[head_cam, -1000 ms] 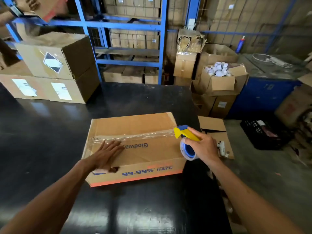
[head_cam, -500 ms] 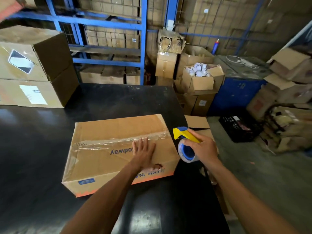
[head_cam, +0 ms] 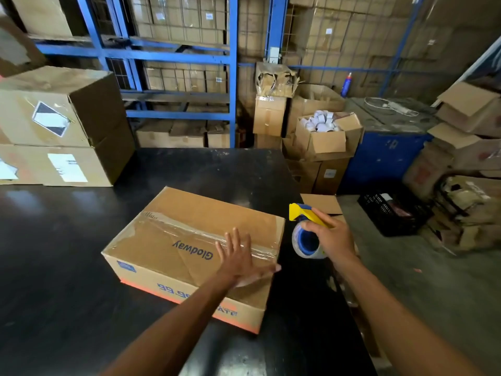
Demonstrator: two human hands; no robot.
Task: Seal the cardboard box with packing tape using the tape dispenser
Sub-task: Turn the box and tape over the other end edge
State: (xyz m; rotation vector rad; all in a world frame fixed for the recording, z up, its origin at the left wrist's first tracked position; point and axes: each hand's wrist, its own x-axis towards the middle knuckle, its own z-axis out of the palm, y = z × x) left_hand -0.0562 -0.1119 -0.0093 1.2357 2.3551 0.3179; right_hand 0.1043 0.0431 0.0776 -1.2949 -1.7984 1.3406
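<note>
A flat brown cardboard box [head_cam: 173, 240] printed "Glodway" lies on the black table [head_cam: 67, 267], turned at an angle. A strip of clear packing tape [head_cam: 189, 229] runs along its top seam. My left hand [head_cam: 240, 257] lies flat with fingers spread on the box top near its right end, over the tape. My right hand [head_cam: 332, 238] holds the tape dispenser [head_cam: 306, 232], yellow with a blue-cored roll, in the air just right of the box, apart from it.
Two stacked cardboard boxes [head_cam: 59, 126] sit at the table's far left. Blue shelving [head_cam: 179, 55] with cartons stands behind. To the right, off the table edge, are an open box of white rolls [head_cam: 325, 131], a blue cabinet [head_cam: 385, 156], a black crate [head_cam: 393, 213] and piled cartons.
The box has turned clockwise on the table under my left hand, which slid toward its right end. My right hand with the dispenser stays beside the box's right end.
</note>
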